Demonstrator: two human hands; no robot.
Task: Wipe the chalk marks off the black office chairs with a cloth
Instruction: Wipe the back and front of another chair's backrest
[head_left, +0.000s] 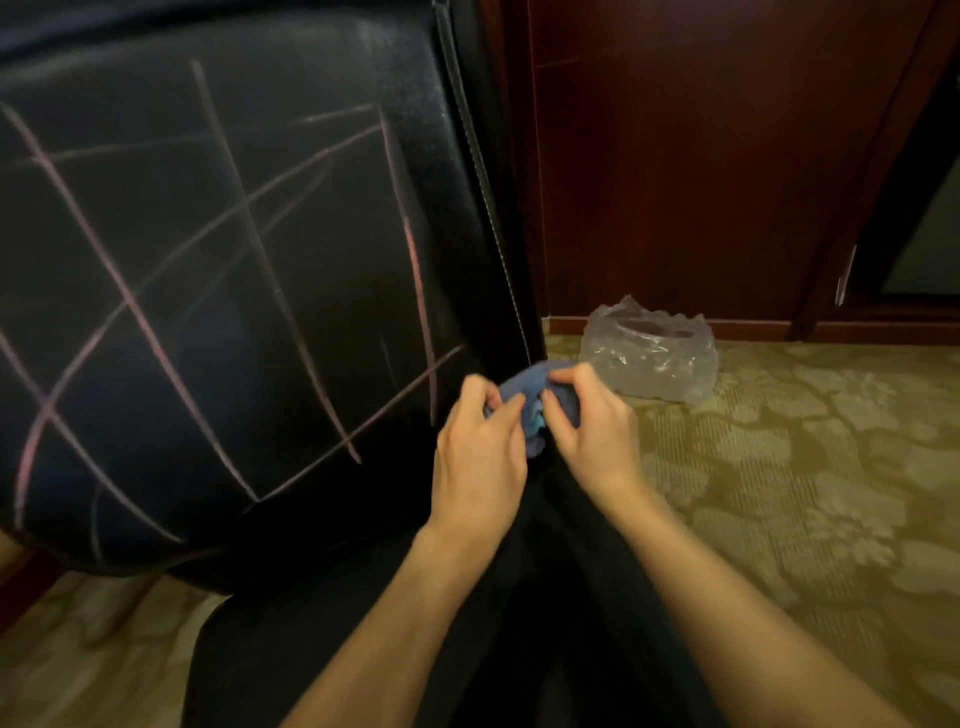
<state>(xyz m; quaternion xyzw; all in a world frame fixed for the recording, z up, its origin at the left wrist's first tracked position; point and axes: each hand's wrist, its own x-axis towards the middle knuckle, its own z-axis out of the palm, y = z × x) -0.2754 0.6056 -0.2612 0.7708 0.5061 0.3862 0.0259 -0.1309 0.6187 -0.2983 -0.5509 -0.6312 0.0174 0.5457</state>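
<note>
Head view: the black chair (223, 291) fills the left and centre, its padded surface crossed by long pinkish chalk marks (156, 343) that run in slanting lines and cross one another, with a paler smear near its upper edge. To the right of the chair stands dark red wooden panelling (701, 156), and below that, right of the chair's stitched side edge, lies a carpet (779, 493) with a pale floral pattern. On the carpet, near the chair's lower right corner and against the foot of the panelling, sits a crumpled clear plastic bag (649, 353). The person's dark trousers (545, 597) extend from the bottom of the frame up to the chair's lower right corner. Just at that corner both hands meet — the left hand (480, 457) and the right hand (597, 436) each have fingers and thumb curled on a bunched blue cloth (530, 384), pinching it between them. The cloth is just beside the chair's edge; whether it touches the chair cannot be told.
</note>
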